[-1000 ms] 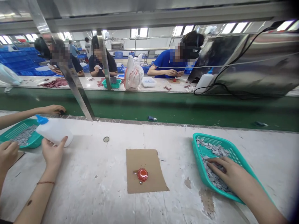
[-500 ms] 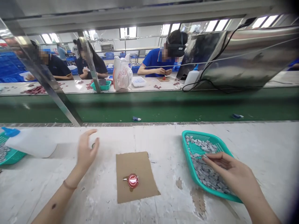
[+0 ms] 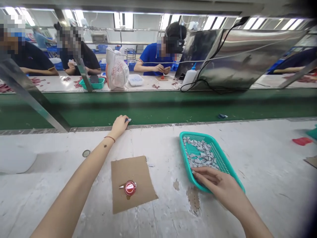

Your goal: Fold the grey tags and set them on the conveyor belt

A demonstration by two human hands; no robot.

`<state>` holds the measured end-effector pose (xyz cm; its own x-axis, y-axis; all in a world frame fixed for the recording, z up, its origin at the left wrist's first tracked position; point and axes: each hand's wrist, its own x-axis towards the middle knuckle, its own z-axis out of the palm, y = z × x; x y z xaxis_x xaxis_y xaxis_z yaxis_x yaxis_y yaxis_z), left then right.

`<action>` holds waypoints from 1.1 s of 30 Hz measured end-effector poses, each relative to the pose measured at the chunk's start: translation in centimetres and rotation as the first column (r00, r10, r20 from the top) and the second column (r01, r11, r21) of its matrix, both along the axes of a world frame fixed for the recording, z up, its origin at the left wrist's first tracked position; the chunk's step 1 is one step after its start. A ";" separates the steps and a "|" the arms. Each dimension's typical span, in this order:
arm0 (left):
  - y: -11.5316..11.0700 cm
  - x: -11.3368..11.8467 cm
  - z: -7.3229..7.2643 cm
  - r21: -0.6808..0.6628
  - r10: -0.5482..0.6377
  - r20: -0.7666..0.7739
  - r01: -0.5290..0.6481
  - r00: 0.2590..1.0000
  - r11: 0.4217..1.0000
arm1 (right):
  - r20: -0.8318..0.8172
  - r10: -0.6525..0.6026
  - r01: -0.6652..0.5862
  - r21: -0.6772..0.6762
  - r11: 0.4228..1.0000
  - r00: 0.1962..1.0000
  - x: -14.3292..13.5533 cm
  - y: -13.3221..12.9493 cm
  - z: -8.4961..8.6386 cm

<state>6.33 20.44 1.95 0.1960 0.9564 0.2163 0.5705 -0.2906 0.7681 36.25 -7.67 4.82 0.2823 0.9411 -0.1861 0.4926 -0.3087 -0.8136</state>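
Note:
My left hand [image 3: 120, 125] reaches to the belt's near edge, its fingers closed on a small dark-blue and white piece [image 3: 127, 120]. My right hand [image 3: 215, 180] is over the near left rim of a green plastic basket [image 3: 224, 161]. Its thumb and fingertips are pinched together on a small grey piece [image 3: 193, 171], mostly hidden by the fingers. Many flat grey pieces [image 3: 206, 152] lie in the basket. Between my arms, a shiny red round object [image 3: 130, 187] with a small metal stem rests on a square of brown cardboard [image 3: 146, 195].
A bottle cap [image 3: 86, 153] lies beside my left forearm, near a white bottle [image 3: 17, 155]. Across the green belt [image 3: 158, 105], which carries another dark-blue piece [image 3: 222, 116], people work at a facing bench. A metal post [image 3: 37, 96] slants at left. A red piece [image 3: 302, 141] lies far right.
My left hand has moved forward and right to the belt and closed on the dark-blue and white piece. My right hand has shifted toward the basket's near left rim. The view has turned right.

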 end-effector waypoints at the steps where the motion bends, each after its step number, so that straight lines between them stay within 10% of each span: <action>1: -0.2 -0.3 0.3 -0.033 0.029 0.052 -0.028 0.998 0.999 | 0.000 0.004 -0.004 -0.009 1.000 1.000 0.1 0.0 0.0; 7: -6.4 -4.1 1.8 -0.355 0.107 0.356 0.028 0.928 0.934 | 0.007 -0.195 0.194 0.063 0.979 0.981 -1.1 -0.3 0.5; 14: -16.9 -9.5 1.2 -0.671 0.317 0.688 0.406 0.652 0.621 | 0.078 -0.059 0.039 0.227 0.973 0.995 -7.3 -0.8 1.6; 21: -20.4 -10.5 -0.6 -0.587 0.295 0.779 0.475 0.554 0.655 | 0.155 0.313 -0.342 0.225 0.912 0.937 -15.3 0.5 1.4; 33: -21.1 -10.7 -1.1 -0.515 0.161 0.775 0.462 0.612 0.722 | 0.326 0.407 -0.472 0.153 0.868 0.853 -19.3 1.4 1.9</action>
<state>-4.37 -0.61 0.90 0.4234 0.8673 -0.2617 -0.2784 0.3994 0.8735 16.94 -6.26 6.75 -0.1624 0.9848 0.0620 0.7459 0.1636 -0.6457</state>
